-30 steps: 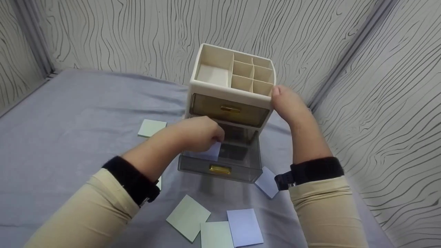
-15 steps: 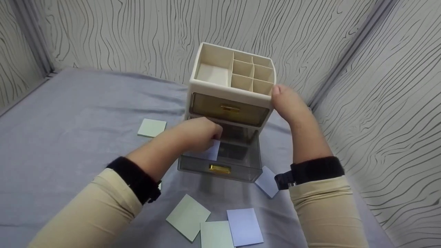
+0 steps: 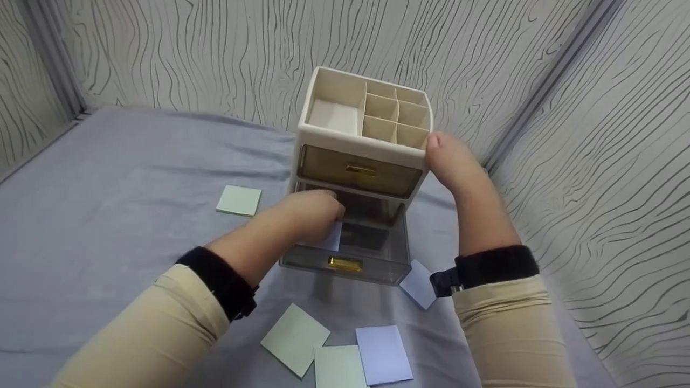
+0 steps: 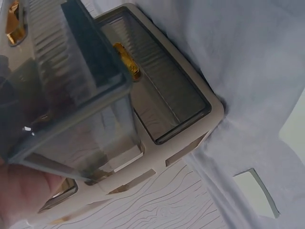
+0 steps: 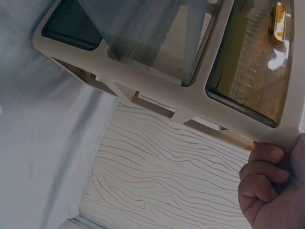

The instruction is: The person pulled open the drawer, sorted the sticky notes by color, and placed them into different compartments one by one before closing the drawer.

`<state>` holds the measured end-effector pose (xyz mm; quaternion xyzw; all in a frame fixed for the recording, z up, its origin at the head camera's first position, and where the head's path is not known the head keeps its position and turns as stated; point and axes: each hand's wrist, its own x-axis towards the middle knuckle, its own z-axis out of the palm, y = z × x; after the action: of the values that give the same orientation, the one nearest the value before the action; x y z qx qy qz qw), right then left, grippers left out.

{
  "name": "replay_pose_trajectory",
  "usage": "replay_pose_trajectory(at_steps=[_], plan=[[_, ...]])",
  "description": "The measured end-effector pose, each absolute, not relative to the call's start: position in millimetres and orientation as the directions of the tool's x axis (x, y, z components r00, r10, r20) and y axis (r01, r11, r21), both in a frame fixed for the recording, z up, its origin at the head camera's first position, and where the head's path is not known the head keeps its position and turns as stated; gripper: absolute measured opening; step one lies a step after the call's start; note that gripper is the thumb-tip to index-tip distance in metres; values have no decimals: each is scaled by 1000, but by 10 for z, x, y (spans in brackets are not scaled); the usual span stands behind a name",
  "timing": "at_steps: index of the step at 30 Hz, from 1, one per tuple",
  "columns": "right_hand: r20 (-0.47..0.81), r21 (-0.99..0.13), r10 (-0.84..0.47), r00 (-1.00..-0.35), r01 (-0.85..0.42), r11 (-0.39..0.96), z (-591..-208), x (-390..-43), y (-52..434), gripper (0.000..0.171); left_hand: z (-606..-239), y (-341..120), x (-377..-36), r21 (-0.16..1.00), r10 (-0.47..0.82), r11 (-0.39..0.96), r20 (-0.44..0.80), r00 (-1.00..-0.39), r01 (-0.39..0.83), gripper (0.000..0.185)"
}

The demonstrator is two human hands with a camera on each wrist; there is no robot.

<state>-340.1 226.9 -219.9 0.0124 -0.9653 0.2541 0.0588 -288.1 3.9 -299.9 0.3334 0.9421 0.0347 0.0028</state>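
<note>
A cream desk organizer (image 3: 366, 139) with smoky see-through drawers stands upright on the cloth. Its middle drawer (image 3: 345, 275), with a gold handle, is pulled out. Inside the drawer my left hand (image 3: 312, 213) holds a purple sticky-note pad (image 3: 335, 238) at the left side; most of the pad and the fingertips are hidden under the hand. A dark rectangular patch shows on the drawer's right half. My right hand (image 3: 453, 161) grips the organizer's upper right corner, thumb at the top rim. In the right wrist view, its fingers (image 5: 259, 191) curl against the organizer's side.
Green pads (image 3: 295, 340) and a purple pad (image 3: 384, 355) lie in front of the organizer. Another purple pad (image 3: 419, 284) lies right of the drawer, and a green pad (image 3: 239, 200) to its left. Patterned panels (image 3: 188, 59) stand behind and at the right.
My left hand has shifted slightly down within the drawer, and the pad's visible edge has moved a little left. The right hand keeps its place on the organizer.
</note>
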Motion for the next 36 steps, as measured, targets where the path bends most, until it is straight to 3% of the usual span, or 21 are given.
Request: replay_pose_trajectory(at_steps=[13,25,28,31,36], plan=[[129,-461,0,-992,-60,886,-2193,-3397,2261,30,-3033,92,-2887,-15,608,793,-38,-793,609,13],[112,-485,9,-994,-46,873,-2191,-3383,2275,28,-2956,46,-2853,52,607,794,-16,-794,606,10],[107,-489,6,-994,-47,871,-2194,-3383,2276,29,-2884,6,-2858,88,626,772,64,-777,629,8],[103,-491,4,-995,-47,870,-2191,-3379,2274,29,-2780,-42,-2871,132,618,744,238,-749,656,15],[114,-472,3,-994,-51,880,-2184,-3378,2269,30,-2591,-140,-2880,279,429,732,521,-738,622,21]])
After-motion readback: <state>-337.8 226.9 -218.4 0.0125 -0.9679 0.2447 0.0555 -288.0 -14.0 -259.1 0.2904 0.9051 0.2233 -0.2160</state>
